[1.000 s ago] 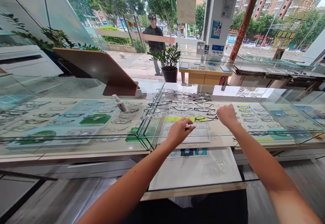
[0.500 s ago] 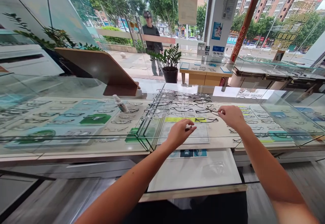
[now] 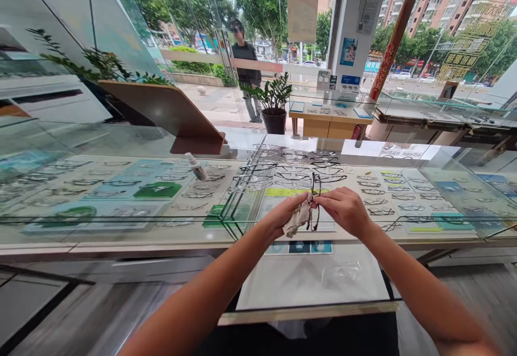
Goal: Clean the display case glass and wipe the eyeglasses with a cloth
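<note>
Between my two hands, above the glass counter (image 3: pixel 363 230), a pair of dark-framed eyeglasses (image 3: pixel 315 179) is held turned on end. My right hand (image 3: pixel 345 210) pinches the eyeglasses near the middle of the frame. In my left hand (image 3: pixel 285 213) is a crumpled pale cloth (image 3: pixel 297 222), closed in the fingers and pressed against the eyeglasses from the left. Whether the left fingers also grip the frame is hidden by the cloth. Rows of other eyeglasses (image 3: pixel 291 175) lie on the display just beyond my hands.
A white spray bottle (image 3: pixel 196 167) stands on the counter to the left. Behind it is a tilted brown board (image 3: pixel 161 111). Below my hands an open drawer (image 3: pixel 311 286) juts out. A potted plant (image 3: pixel 274 105) and a person (image 3: pixel 244 65) are farther off, beyond the counter.
My right hand has lifted the eyeglasses off the display and brought them left to my left hand. The cloth now shows spread out from the left hand.
</note>
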A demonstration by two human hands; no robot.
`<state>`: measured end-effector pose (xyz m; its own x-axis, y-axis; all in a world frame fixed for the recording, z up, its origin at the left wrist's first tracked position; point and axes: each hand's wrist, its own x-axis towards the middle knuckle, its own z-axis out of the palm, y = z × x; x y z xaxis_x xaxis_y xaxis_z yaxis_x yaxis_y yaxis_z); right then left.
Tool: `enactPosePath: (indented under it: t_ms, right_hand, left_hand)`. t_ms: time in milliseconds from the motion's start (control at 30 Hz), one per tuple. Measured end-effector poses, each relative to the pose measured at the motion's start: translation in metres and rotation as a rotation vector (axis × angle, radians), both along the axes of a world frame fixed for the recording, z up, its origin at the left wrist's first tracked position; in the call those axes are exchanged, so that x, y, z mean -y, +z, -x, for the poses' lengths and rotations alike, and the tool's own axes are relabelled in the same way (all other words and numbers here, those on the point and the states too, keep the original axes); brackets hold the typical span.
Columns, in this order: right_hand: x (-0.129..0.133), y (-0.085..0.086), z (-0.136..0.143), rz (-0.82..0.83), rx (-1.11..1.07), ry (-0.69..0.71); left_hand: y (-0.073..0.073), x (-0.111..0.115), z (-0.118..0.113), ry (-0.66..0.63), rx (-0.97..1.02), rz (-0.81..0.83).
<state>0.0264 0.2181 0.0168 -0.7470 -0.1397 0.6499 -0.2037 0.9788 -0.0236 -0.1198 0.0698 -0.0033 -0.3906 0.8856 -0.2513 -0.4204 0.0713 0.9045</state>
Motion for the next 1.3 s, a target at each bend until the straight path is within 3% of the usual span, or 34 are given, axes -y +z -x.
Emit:
enactPosePath:
  t_ms: [367, 667, 767, 833, 900, 967, 1033, 1300]
  right_hand:
    - [-0.006, -0.004, -0.002, -0.117, 0.055, -0.015]
    - [-0.003, -0.009, 0.000, 0.057, 0.027, 0.058]
    - [-0.006, -0.002, 0.002, 0.181, 0.057, 0.054]
    - [-0.017, 0.007, 0.008, 0.278, 0.096, -0.050]
    - [-0.035, 0.018, 0.019, 0.307, 0.201, -0.245]
    - [-0.056, 0.025, 0.032, 0.239, 0.397, -0.460]
    - [-0.075, 0.027, 0.045, 0.164, 0.548, -0.585]
    - [-0.101, 0.010, 0.072, 0.087, 0.675, -0.623]
  left_hand:
    - [-0.010, -0.002, 0.014, 0.050, -0.244, -0.032]
    - [-0.006, -0.002, 0.014, 0.076, -0.161, -0.026]
    - [-0.004, -0.001, 0.014, 0.071, -0.138, -0.029]
    - [-0.004, -0.002, 0.015, 0.088, -0.119, -0.027]
    - [-0.005, -0.003, 0.015, 0.117, -0.104, -0.029]
    - [-0.006, -0.003, 0.016, 0.126, -0.098, -0.031]
    - [-0.007, -0.003, 0.017, 0.123, -0.093, -0.032]
    - [-0.008, -0.004, 0.018, 0.163, -0.092, -0.041]
